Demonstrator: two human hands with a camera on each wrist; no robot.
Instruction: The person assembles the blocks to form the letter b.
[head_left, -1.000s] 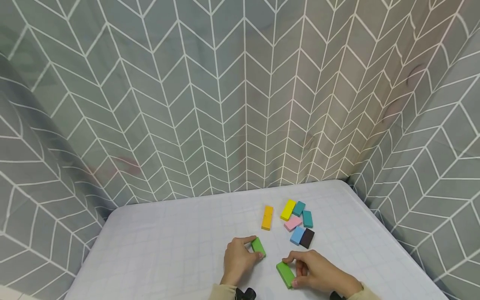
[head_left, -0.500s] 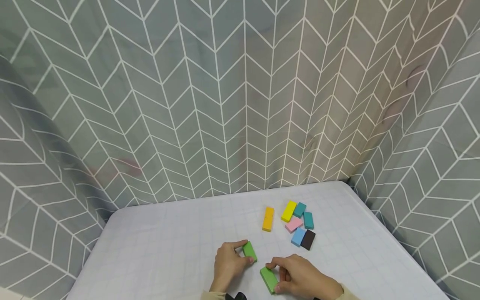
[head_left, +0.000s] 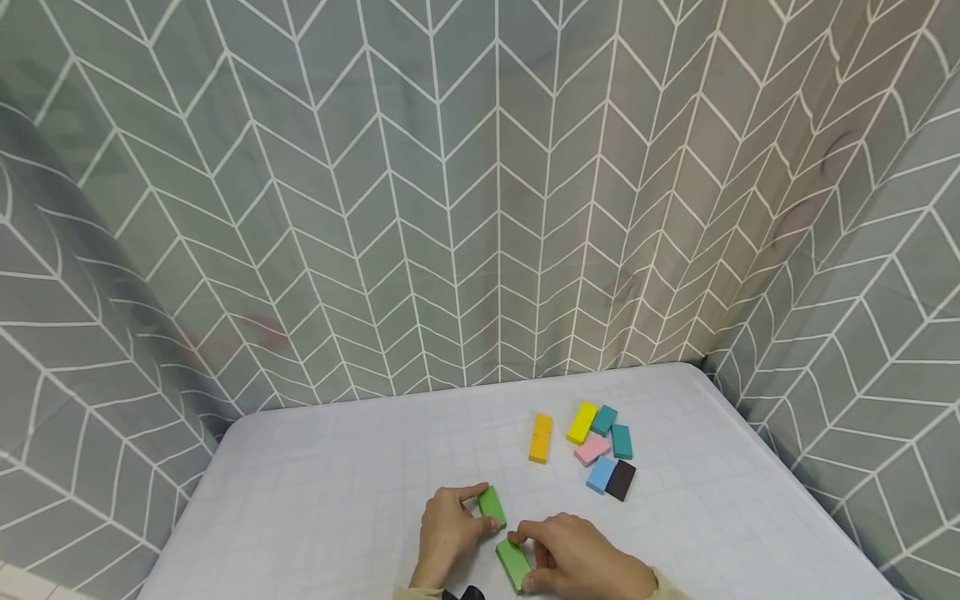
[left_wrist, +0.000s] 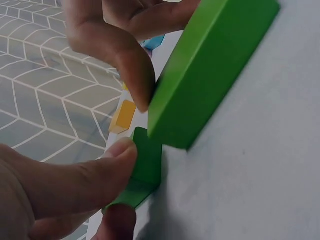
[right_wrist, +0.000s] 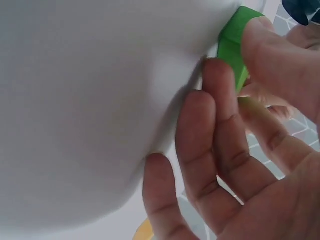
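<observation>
My left hand (head_left: pixel 446 525) pinches a green block (head_left: pixel 492 506) by its two ends, thumb at the near end. Just to the right and nearer the body, my right hand (head_left: pixel 577 554) holds a second green block (head_left: pixel 513 565) the same way, between thumb and a fingertip. Only a narrow gap parts the two blocks in the head view. The left wrist view has the right hand's block (left_wrist: pixel 215 75) large in front, its corner overlapping the left hand's block (left_wrist: pixel 149 162). In the right wrist view, the right hand's other fingers are loosely bent beside the green block (right_wrist: pixel 232 52).
Beyond the hands lie an orange block (head_left: pixel 541 438) and, to its right, a cluster: yellow (head_left: pixel 582 422), two teal, pink (head_left: pixel 592 450), light blue (head_left: pixel 602 474) and black (head_left: pixel 621 481) blocks. A white cloth covers the table (head_left: pixel 322 483). Grey patterned curtains (head_left: pixel 450 208) hang around it.
Both hands have shifted left with their green blocks, the right hand further than the left. The gap between the two blocks has narrowed. The other blocks have stayed in place.
</observation>
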